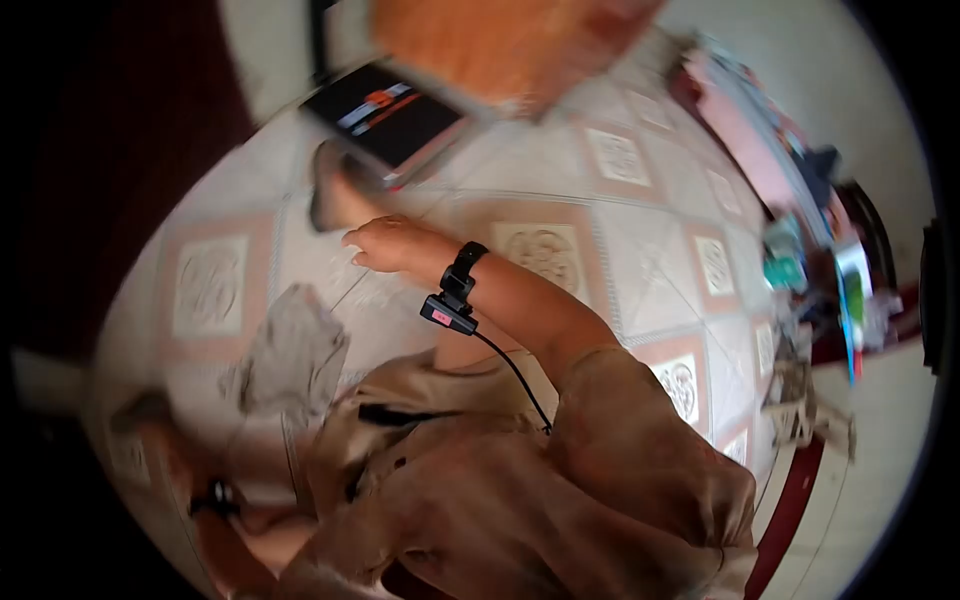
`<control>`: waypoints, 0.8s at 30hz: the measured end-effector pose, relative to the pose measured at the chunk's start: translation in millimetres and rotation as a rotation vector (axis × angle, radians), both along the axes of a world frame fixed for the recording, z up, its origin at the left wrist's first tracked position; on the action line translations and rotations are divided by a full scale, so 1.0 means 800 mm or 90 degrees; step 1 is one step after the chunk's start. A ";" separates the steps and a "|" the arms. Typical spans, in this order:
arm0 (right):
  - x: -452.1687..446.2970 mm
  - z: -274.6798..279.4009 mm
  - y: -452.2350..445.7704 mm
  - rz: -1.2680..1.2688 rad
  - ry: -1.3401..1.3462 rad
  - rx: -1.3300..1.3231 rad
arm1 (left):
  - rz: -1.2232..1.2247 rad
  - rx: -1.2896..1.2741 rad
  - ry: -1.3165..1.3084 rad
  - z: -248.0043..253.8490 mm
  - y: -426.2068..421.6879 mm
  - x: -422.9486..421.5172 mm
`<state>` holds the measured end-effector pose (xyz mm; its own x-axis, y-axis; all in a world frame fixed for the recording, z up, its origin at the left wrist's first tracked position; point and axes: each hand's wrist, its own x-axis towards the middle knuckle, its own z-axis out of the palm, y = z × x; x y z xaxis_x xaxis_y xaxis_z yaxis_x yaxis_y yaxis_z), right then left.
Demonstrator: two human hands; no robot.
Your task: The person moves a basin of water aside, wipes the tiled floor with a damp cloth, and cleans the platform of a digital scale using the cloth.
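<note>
My right hand is above the tiled floor, beside a foot in dark footwear. Its fingers bend downward, with the visible tips slightly apart and nothing seen between them. A black strap and a small cabled device are on that wrist. My left hand is blurred at the lower left, beyond a black wristband; its fingers cannot be made out. Between the two arms, a crumpled greyish cloth lies on the floor, touched by neither hand as far as I see.
A flat box with a dark top and orange and white print lies ahead. Behind it is a blurred orange-brown object. Along the right are a pink-sided item, a green item and a small wooden stand.
</note>
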<state>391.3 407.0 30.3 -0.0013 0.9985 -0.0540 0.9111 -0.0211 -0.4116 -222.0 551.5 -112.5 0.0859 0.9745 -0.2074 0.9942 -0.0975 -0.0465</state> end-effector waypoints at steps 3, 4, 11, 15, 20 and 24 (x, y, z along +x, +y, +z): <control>-0.094 -0.025 0.038 0.094 0.029 -0.072 | -0.031 0.055 -0.014 -0.017 -0.015 0.026; -0.121 -0.044 0.052 0.134 -0.025 -0.173 | -0.062 0.074 -0.022 -0.028 -0.021 0.047; -0.170 -0.139 0.022 0.266 0.039 -0.122 | -0.267 -0.003 -0.119 -0.036 -0.118 0.285; -0.195 -0.185 0.023 0.311 -0.064 -0.079 | -0.295 -0.032 -0.110 -0.036 -0.159 0.305; -0.193 -0.200 0.041 0.255 -0.095 -0.046 | -0.295 -0.031 -0.088 -0.031 -0.145 0.317; -0.187 -0.200 0.105 0.297 -0.135 -0.030 | -0.273 -0.011 -0.071 -0.036 -0.085 0.314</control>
<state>241.7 491.1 -129.4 -0.4296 0.8910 -0.1469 0.8917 0.3929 -0.2247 29.5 483.3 -141.3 0.5047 0.8421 -0.1900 0.8623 -0.5024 0.0638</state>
